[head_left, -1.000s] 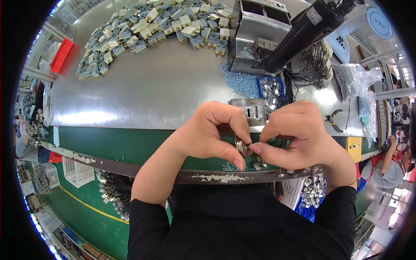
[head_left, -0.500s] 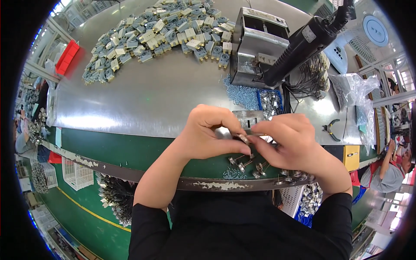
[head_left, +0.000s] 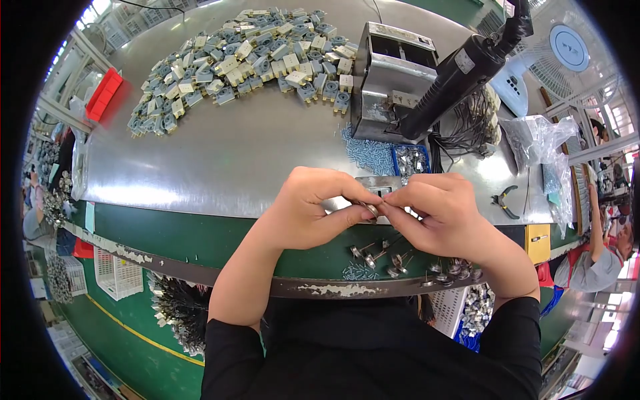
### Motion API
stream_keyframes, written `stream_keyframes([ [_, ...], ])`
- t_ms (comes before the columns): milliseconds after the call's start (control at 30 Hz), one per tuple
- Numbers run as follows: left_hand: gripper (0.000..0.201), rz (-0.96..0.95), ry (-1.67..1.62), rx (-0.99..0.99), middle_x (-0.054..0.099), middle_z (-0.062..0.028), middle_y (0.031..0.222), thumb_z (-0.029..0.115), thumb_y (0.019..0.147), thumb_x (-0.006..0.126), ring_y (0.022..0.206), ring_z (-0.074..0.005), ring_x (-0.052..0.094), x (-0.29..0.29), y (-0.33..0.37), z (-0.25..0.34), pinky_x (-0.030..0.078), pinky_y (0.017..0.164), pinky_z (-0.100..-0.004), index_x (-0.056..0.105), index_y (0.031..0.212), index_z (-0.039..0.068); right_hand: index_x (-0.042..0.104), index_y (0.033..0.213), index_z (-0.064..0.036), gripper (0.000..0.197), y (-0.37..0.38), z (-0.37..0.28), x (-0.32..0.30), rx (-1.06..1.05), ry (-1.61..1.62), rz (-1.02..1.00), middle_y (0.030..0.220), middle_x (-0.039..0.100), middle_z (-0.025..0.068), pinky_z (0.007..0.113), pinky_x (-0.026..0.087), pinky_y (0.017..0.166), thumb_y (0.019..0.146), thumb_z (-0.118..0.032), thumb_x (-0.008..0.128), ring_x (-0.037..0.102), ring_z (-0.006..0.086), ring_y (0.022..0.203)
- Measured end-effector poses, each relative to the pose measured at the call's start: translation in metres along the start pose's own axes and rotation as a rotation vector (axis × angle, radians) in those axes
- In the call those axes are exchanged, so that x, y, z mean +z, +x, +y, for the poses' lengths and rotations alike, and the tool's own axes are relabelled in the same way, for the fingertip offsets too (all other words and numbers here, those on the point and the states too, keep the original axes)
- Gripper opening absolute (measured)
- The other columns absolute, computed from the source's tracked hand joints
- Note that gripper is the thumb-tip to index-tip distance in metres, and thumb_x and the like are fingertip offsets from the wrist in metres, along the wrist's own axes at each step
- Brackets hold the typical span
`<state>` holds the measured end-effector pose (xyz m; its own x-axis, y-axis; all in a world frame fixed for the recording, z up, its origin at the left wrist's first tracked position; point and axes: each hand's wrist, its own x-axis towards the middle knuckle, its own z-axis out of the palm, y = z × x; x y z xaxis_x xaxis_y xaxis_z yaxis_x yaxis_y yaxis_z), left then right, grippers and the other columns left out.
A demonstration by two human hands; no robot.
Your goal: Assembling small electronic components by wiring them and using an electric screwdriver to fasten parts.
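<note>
Between the thumb and fingertips of my left hand [head_left: 308, 208] is a small round metal part [head_left: 371, 211], tilted on edge. My right hand [head_left: 441, 212] is pinched closed, its fingertips touching those of the left beside the part. Whatever the right fingers grip is hidden. Just beyond the fingertips lies a small metal fixture [head_left: 380, 181], partly covered by my hands. Several similar round metal parts with thin stems [head_left: 361, 253] lie on the green mat [head_left: 307, 260] below my hands. A little heap of tiny screws [head_left: 360, 273] is beside them.
A large pile of grey and cream blocks [head_left: 247, 63] covers the far table. A metal stand [head_left: 393, 80] and black electric screwdriver [head_left: 450, 87] rise at the right, near blue screws [head_left: 367, 150] and a blue tray [head_left: 411, 159]. Pliers [head_left: 507, 202] lie further right.
Both hands have shifted slightly left, and their fingertips have come closer together around the round metal part. The view has tilted a little.
</note>
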<state>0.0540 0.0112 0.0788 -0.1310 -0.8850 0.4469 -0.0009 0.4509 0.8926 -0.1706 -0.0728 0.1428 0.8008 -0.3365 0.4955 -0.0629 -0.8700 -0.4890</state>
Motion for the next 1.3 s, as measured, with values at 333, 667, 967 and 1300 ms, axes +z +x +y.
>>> stream_keyframes([
  [333,0.014,0.385,0.524,0.202,0.079,-0.0110,0.090,-0.009,0.089,0.079,0.079,-0.0194,0.079,0.009,0.002,-0.026,0.062,0.072,-0.0292,0.075,0.100,-0.002,0.068,0.134,0.0055,0.039,-0.005,0.001,0.026,0.167,0.112,0.003,0.089,0.068,0.0134,0.033,0.050,0.060,0.095,0.000,0.072,0.063,0.0209,0.067],
  [667,0.021,0.012,-0.177,-0.260,0.077,-0.0118,0.098,0.008,0.112,0.058,0.082,-0.0152,0.073,0.012,-0.003,-0.020,0.060,0.074,-0.0297,0.067,0.123,-0.007,0.075,0.126,0.0005,0.030,0.003,-0.006,0.000,0.386,0.216,-0.072,0.076,0.070,0.0091,0.029,0.048,0.060,0.098,0.002,0.066,0.064,0.0135,0.063],
  [967,0.062,-0.293,-1.155,-0.368,0.073,-0.0148,0.089,0.054,0.113,0.052,0.075,-0.0221,0.073,0.027,-0.012,-0.031,0.056,0.063,-0.0319,0.065,0.123,-0.005,0.081,0.112,0.0010,0.026,-0.006,0.014,-0.014,0.221,0.474,-0.109,0.080,0.074,0.0105,0.030,0.042,0.055,0.088,-0.004,0.072,0.063,0.0157,0.061],
  [1300,0.021,0.014,-0.359,-0.301,0.079,-0.0138,0.091,0.003,0.106,0.069,0.073,-0.0144,0.074,0.020,-0.001,-0.009,0.062,0.064,-0.0285,0.067,0.124,-0.006,0.074,0.123,0.0038,0.035,-0.009,0.008,-0.008,0.167,0.277,-0.120,0.074,0.064,0.0082,0.032,0.048,0.055,0.089,-0.003,0.076,0.061,0.0196,0.059],
])
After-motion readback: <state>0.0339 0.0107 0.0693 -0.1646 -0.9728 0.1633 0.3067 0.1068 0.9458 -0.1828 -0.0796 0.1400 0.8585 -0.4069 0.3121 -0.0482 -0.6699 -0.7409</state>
